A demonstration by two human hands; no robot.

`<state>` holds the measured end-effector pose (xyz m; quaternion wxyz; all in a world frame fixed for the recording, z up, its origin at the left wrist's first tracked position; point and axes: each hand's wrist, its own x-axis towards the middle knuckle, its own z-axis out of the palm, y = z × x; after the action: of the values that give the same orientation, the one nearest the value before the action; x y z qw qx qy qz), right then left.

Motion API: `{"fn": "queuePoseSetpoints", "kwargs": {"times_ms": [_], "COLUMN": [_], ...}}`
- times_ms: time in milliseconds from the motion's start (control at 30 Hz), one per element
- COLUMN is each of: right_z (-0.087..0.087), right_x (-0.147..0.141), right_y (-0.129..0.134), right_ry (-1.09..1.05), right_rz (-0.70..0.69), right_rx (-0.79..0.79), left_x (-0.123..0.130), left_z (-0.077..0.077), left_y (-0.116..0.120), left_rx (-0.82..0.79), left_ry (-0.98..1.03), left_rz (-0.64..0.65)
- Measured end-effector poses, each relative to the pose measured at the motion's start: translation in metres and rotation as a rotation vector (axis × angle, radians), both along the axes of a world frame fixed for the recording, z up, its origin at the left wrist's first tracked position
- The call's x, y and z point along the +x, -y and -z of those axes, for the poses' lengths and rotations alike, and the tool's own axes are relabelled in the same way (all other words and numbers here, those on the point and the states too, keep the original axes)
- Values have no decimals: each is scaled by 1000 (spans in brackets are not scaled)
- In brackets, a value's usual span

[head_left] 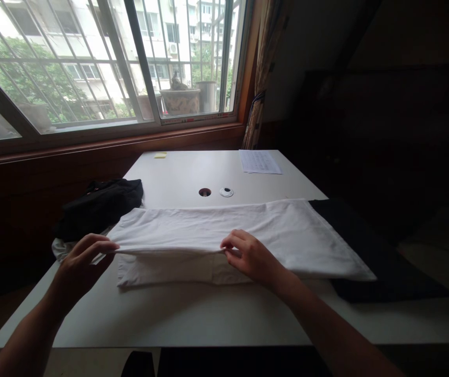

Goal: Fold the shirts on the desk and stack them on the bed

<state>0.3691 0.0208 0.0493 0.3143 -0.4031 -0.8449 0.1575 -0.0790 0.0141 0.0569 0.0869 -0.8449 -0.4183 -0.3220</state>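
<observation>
A white garment, perhaps a shirt, lies folded lengthwise across the table, its wide end to the right. My left hand pinches the near edge of its upper layer at the left end. Farther right along the same edge, my right hand grips the cloth between thumb and fingers. Between the two hands the edge is stretched straight and lifted a little above the lower layer. Which part of the garment the hands hold cannot be made out.
Black clothing is heaped on the table's left side. Dark folded cloth lies at the right, partly beneath the white garment. Printed paper, a yellow note and two cable holes are toward the back of the white table.
</observation>
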Motion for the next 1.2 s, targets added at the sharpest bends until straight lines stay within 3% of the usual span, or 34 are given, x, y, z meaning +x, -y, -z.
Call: {"fn": "queuePoseSetpoints", "kwargs": {"times_ms": [167,300,433,567,733,867,1033,1200], "right_z": [-12,-22,-27,-27,-20,-11,3,14], "right_x": [-23,-76,-136,-163,-147,-126,-123,-128], "right_y": [0,-5,-18,-30,-23,-10,2,6], "right_ry": [111,171,261,354,418,452,444,413], "right_rz": [-46,-123,-103,-35,-51,-89,-162,-175], "right_rx": [70,151,245,347,410,382,357,309], "left_x": [10,17,21,16,3,6,38,70], "left_z": [-13,-30,-46,-50,-37,-23,-6,15], "left_y": [-5,-8,-11,-15,-10,10,31,25], "left_rx": [15,21,17,26,0,-129,-217,-184], "left_ry": [-17,-12,-18,-53,-76,-146,-296,-392], "left_rz": [-3,6,24,20,32,2,-12,39]}}
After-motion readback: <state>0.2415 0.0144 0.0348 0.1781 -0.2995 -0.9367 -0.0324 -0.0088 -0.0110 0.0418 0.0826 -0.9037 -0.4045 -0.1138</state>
